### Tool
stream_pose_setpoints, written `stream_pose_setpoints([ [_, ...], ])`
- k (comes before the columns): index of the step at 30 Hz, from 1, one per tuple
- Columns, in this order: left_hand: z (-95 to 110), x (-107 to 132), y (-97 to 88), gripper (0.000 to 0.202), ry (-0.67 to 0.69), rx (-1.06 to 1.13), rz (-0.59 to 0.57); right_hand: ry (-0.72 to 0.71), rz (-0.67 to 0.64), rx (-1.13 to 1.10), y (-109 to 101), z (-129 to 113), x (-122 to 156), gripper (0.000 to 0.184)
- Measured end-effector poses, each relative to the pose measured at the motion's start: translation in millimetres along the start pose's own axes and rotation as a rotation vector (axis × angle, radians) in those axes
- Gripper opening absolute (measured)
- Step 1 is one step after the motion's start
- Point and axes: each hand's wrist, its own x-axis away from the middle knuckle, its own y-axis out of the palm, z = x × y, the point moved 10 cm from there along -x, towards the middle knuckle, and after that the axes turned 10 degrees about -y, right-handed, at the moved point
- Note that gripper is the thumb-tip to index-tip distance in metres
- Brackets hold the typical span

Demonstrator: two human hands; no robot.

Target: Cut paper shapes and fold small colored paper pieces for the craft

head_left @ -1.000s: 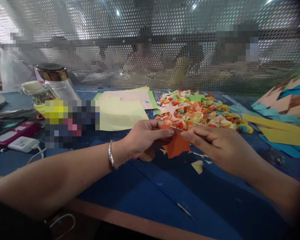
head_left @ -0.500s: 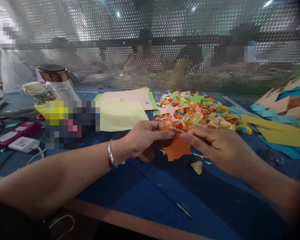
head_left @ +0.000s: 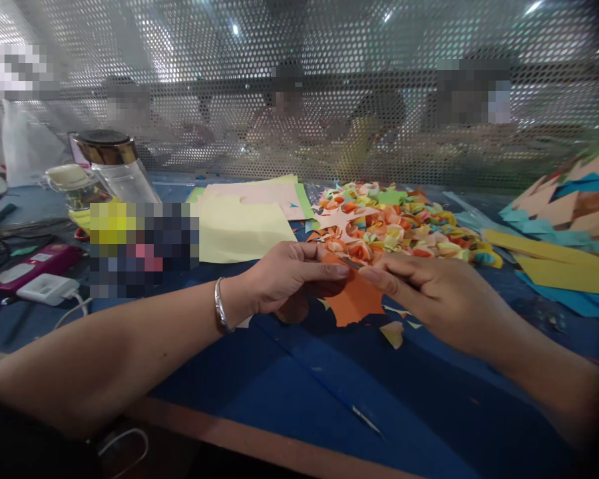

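An orange sheet of paper [head_left: 357, 299] with a jagged cut-out edge is pinched between the thumb and fingers of my left hand [head_left: 292, 276]. My right hand [head_left: 419, 286] is closed around what look like small scissors [head_left: 352, 263]; just a short dark metal blade shows, resting at the paper's upper edge, and the handles are hidden in my fingers. Behind both hands lies a heap of curled, colourful paper pieces [head_left: 409, 226], with a jagged pale pink scrap [head_left: 339, 219] at its left. Below the orange paper is a small yellowish paper piece [head_left: 393, 334].
Stacked pale yellow sheets [head_left: 244, 229] lie left of the heap. A blue-handled needle tool [head_left: 329, 386] rests in front. Yellow paper strips [head_left: 569, 273] and a layered paper form [head_left: 574, 206] stand right. At left are a glass bottle [head_left: 122, 176] and a white charger [head_left: 48, 288]. A perforated panel [head_left: 329, 146] closes the back.
The orange paper has tilted slightly, its lower edge a little lower. The blade has shifted slightly at its upper edge, and both hands stay almost in place.
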Motion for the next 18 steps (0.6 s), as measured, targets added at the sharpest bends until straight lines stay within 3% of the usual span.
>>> stream_pose_setpoints([
  [18,4.0,4.9,-1.0,0.033,0.031,0.048,0.010,0.023,0.001,0.009,-0.9,2.0,-0.7,0.068],
])
